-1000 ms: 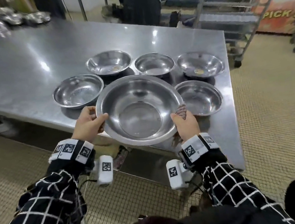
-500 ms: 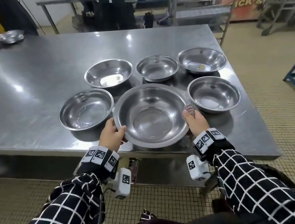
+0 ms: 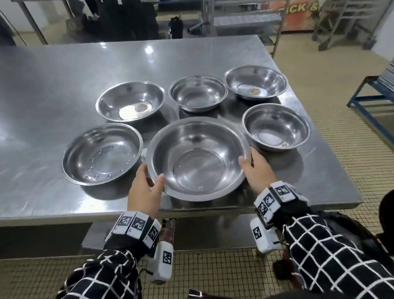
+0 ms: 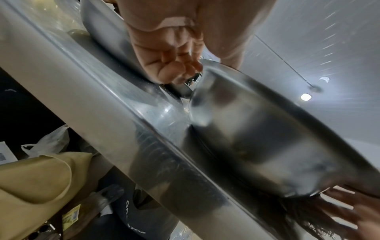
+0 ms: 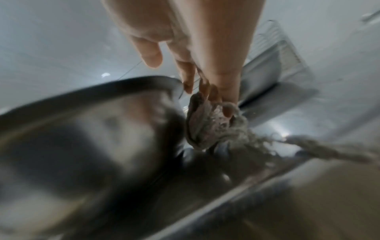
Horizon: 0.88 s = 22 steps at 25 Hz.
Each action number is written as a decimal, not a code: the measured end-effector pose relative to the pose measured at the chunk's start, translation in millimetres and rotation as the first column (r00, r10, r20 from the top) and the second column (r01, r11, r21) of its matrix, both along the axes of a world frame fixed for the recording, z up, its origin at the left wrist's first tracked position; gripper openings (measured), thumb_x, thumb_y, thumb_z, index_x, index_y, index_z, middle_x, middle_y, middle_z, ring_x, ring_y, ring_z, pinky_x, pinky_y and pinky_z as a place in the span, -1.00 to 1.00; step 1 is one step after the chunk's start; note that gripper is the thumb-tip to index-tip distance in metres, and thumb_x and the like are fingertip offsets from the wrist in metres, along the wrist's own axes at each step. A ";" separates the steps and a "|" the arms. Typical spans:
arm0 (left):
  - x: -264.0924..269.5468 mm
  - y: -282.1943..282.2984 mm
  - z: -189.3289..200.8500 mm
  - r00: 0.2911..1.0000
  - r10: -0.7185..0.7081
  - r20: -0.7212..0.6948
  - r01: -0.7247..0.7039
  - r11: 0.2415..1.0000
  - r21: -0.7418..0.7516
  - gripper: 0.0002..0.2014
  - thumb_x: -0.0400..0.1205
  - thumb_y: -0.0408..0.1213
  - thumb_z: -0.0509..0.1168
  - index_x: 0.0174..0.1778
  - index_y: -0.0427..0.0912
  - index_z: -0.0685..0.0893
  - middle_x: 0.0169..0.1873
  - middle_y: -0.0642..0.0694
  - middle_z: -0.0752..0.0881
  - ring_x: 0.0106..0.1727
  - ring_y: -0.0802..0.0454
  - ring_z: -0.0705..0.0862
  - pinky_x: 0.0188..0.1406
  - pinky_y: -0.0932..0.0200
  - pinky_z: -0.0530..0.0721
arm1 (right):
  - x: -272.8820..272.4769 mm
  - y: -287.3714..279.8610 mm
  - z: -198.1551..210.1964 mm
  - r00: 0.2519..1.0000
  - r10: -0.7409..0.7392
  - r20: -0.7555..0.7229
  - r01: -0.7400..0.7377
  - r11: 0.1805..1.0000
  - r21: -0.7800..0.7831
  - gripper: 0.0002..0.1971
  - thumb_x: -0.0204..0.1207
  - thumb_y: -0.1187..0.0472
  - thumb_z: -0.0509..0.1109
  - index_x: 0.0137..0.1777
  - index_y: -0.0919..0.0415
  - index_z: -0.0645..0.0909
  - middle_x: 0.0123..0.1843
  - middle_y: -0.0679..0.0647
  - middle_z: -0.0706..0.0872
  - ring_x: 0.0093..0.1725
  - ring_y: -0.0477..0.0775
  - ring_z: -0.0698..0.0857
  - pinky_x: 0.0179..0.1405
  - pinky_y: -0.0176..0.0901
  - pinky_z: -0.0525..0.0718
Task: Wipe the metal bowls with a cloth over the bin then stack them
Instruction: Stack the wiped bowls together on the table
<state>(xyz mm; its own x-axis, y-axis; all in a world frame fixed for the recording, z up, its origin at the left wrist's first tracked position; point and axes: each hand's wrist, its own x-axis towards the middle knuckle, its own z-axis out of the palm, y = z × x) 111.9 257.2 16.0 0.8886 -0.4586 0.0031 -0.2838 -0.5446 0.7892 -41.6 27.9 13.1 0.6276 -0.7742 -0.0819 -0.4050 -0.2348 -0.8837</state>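
The large bowl, empty, sits at the steel table's near edge, gripped at its rim by the left hand and by the right hand, which also pinches a grey cloth. Five smaller bowls ring it; the far-right bowl and far-left bowl hold residue. A far sign reads "ICK &".

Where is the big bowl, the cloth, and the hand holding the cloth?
big bowl (image 3: 199,164): head view, bare inner bottom.
cloth (image 5: 207,123): right wrist view, bunched part under the fingers.
right hand (image 3: 257,170): head view, back of the hand.
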 end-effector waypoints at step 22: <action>77.7 -268.1 119.9 0.838 -0.199 -0.507 0.229 0.974 -0.005 -0.65 0.71 -0.18 0.22 0.39 -0.20 0.46 -0.14 -0.12 0.65 -0.35 -0.02 0.64 -0.48 0.20 0.59 | 51.9 -284.8 88.3 0.955 -0.234 -0.180 0.228 0.972 -0.053 -0.69 0.56 0.17 0.25 0.25 0.21 0.62 0.08 0.20 0.69 0.02 0.23 0.67 0.13 0.21 0.69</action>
